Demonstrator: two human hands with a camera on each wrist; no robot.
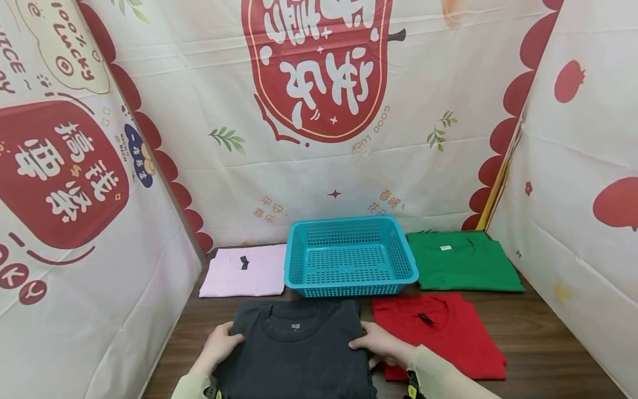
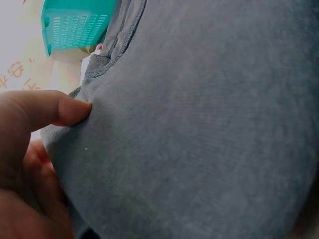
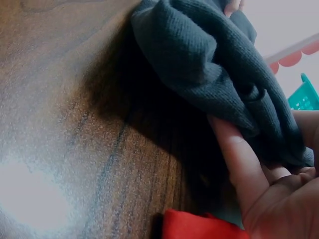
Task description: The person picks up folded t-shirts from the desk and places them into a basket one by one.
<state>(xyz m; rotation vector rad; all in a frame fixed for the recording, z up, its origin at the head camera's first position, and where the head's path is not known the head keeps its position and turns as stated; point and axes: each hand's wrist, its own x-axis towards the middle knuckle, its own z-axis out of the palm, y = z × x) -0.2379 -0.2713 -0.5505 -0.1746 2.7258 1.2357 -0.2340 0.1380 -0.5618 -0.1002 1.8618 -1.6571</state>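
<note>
A folded dark grey T-shirt lies in front of me, its round collar toward the basket. My left hand grips its left edge; in the left wrist view the thumb presses on top of the cloth and the other fingers go beneath. At the opposite edge my right hand pinches the shirt, thumb above. The right wrist view shows a finger of the right hand under the folded layers, which stand a little above the table there.
Behind the shirt stands a turquoise basket with nothing in it. A folded pink shirt lies left of it, a green one right. A folded red shirt lies beside my right hand on the wooden table. Printed cloth walls enclose the table.
</note>
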